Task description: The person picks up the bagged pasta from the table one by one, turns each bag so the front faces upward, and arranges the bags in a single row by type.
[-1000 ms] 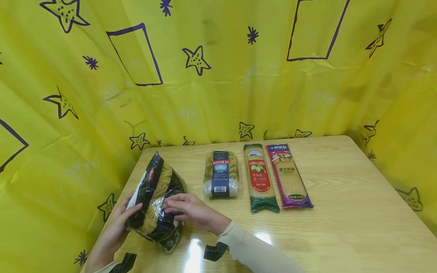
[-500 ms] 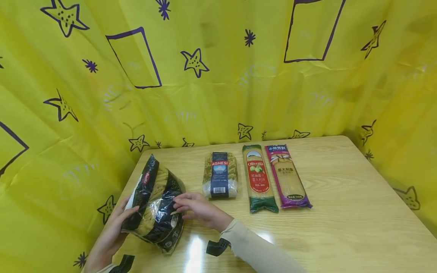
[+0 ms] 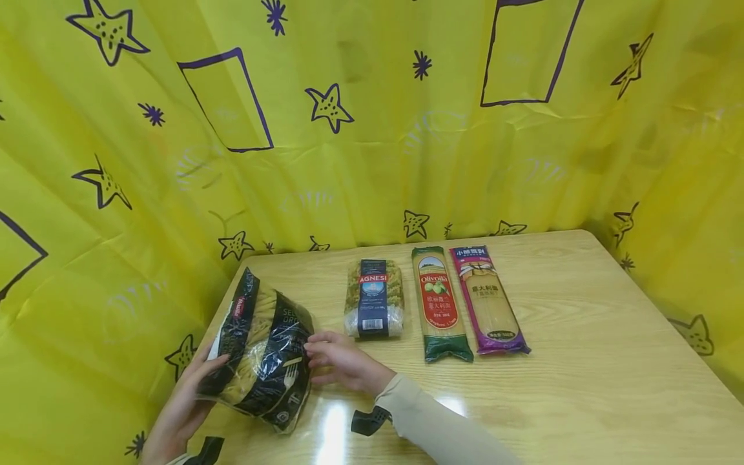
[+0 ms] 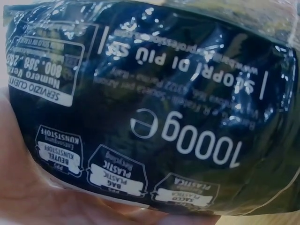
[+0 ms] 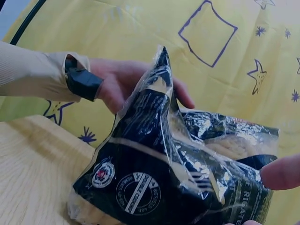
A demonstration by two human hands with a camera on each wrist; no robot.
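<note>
A large black and clear bag of rigatoni pasta (image 3: 258,355) stands tilted at the table's left side, its pasta showing through the clear film. My left hand (image 3: 188,394) grips its left side, thumb over the front and the other fingers hidden behind. In the left wrist view the bag's printed panel (image 4: 178,108) fills most of the picture, with the hand under it. At the right edge of the bag is my right hand (image 3: 349,365), its fingertips touching the film and its fingers loosely bent. The right wrist view shows a fingertip (image 5: 281,172) against the bag (image 5: 140,154).
To the right lie three packs on the wooden table (image 3: 593,387): a short Agnesi pasta pack (image 3: 374,297), a green and red Olivoilà spaghetti pack (image 3: 442,303) and a purple spaghetti pack (image 3: 490,300). A yellow patterned curtain (image 3: 372,174) borders the back and sides.
The pasta bag has turned and leaned a little to the left, showing more of its front. My right hand has slid from its front to its right edge; the left hand still holds on.
</note>
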